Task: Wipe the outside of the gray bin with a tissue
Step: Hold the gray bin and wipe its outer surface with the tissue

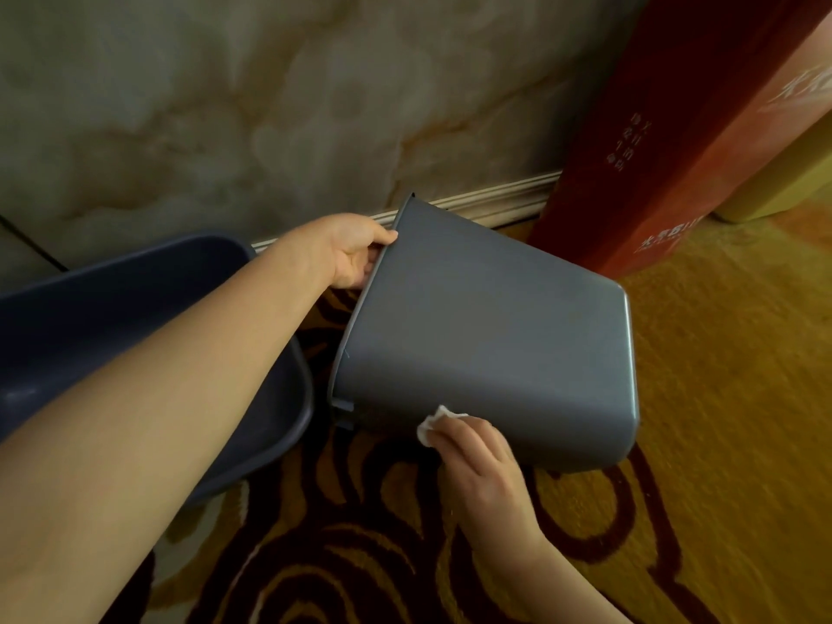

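Note:
The gray bin (486, 344) lies tipped on its side above the carpet, its mouth turned left and its base to the right. My left hand (349, 252) grips the bin's rim at the upper left, thumb on the outside, fingers hidden inside. My right hand (472, 457) presses a crumpled white tissue (434, 425) against the bin's lower side wall near the rim. Only part of the tissue shows past my fingers.
A dark blue tub (135, 308) sits at the left, partly under my left arm. A tall red box (666, 141) leans against the marbled wall (225, 105) on the right. Patterned brown and yellow carpet (360, 556) covers the floor.

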`<state>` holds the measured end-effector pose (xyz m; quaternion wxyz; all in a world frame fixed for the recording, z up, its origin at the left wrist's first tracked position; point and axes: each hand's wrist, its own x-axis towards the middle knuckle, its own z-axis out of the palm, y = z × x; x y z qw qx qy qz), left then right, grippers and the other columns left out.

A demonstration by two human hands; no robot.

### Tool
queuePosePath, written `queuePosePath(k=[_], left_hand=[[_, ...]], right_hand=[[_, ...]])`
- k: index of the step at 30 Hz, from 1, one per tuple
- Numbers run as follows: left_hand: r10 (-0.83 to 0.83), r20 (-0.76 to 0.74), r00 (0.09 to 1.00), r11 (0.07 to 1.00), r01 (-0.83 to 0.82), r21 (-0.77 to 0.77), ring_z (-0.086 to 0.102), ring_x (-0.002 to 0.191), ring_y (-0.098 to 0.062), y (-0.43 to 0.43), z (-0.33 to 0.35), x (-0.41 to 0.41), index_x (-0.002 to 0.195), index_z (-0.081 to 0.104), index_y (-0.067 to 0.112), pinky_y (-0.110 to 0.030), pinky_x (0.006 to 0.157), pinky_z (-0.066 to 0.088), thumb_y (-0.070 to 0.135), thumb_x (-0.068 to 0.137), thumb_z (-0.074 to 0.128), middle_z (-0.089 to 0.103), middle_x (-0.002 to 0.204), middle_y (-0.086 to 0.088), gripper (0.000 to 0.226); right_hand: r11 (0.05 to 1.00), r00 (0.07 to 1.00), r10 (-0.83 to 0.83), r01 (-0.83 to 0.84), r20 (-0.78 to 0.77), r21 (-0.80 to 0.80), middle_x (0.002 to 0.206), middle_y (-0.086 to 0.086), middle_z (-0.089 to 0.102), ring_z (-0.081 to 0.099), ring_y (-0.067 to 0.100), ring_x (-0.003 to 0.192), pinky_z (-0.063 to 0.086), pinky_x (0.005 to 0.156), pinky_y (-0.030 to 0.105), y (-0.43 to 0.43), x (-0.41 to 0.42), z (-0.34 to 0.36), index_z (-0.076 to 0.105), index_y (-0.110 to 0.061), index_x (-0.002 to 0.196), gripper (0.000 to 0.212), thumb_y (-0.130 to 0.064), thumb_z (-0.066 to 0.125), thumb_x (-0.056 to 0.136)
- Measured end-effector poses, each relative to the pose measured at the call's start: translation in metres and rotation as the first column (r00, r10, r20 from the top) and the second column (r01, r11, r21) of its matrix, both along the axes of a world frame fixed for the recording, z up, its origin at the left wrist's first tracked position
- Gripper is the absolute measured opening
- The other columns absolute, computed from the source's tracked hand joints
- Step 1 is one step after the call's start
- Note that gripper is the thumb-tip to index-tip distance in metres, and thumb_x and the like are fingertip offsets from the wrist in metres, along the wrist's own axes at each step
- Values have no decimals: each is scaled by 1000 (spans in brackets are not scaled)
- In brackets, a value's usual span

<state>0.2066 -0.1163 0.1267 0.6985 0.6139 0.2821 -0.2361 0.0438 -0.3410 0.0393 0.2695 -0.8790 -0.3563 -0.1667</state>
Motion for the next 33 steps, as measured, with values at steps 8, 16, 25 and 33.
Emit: queuePosePath(k=[8, 16, 25, 33], left_hand=[[34, 29, 999, 998, -35, 48, 59, 65, -16, -7, 4, 12, 85, 56, 11, -31, 55, 51, 26, 94, 43, 58, 78, -4, 22], [81, 1, 997, 996, -81, 23, 55, 66, -17, -7, 5, 24, 85, 54, 10, -33, 62, 49, 26, 95, 43, 56, 78, -5, 22], [197, 188, 962, 962, -227, 155, 56, 112, -29, -33, 21, 33, 127, 48, 2, -42, 94, 46, 20, 93, 48, 57, 126, -13, 39], [-1, 716, 698, 975, -158, 155, 63, 89, -8, -37, 57, -23, 86, 61, 24, -24, 83, 50, 24, 96, 41, 69, 89, 6, 23]], right_hand=[[998, 999, 37, -38, 24, 46, 107, 9, 61, 51, 19, 95, 48, 85, 27, 75, 26, 44, 59, -5, 110, 25, -6, 59, 85], [999, 999, 42, -42, -22, 5, 109, 4, 60, 52, 19, 90, 47, 82, 29, -4, 28, 32, 62, -9, 110, 22, -10, 49, 92], [670, 763, -375, 616, -526, 415, 84, -13, 67, 61, -5, 78, 47, 66, 4, -35, 70, 79, 66, -33, 82, 16, -18, 68, 82], [444, 727, -34, 625, -685, 642, 63, -21, 68, 63, -10, 68, 50, 62, 8, -34, 102, 142, 73, -23, 75, 17, -22, 61, 87]])
